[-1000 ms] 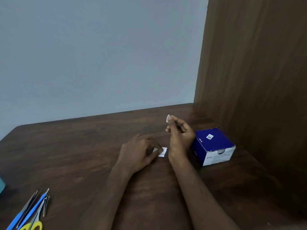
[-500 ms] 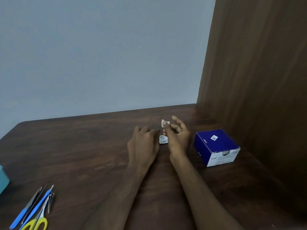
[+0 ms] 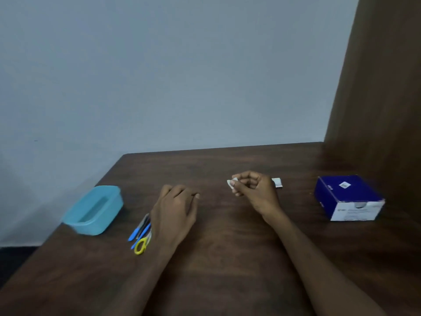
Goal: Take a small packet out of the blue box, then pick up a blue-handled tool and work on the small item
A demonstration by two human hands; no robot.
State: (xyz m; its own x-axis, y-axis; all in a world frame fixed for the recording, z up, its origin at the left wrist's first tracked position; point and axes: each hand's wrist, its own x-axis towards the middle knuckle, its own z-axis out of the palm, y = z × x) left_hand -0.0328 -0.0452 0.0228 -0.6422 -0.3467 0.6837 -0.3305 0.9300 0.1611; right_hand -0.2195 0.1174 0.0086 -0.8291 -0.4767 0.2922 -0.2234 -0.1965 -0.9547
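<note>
My right hand [image 3: 252, 190] hovers just above the dark wooden table [image 3: 227, 258], fingers curled, pinching a small white piece [image 3: 232, 182] between thumb and forefinger. Just behind that hand a small white packet [image 3: 277, 182] lies flat on the wood. My left hand [image 3: 175, 208] holds nothing; its fingers are loosely bent and point away from me, low over the table. Its wrist side is beside a bundle of blue-handled tools and yellow-handled scissors [image 3: 140, 236].
A light blue plastic tub [image 3: 94, 209] stands near the table's left edge. A dark blue and white cardboard box [image 3: 348, 197] sits at the right, close to a brown wooden side panel [image 3: 382, 99]. A pale wall closes the far edge.
The view has swung left, bringing the blue tub into sight. My left hand has moved away from the white packet, leaving it on the table. My right hand still pinches the small white piece.
</note>
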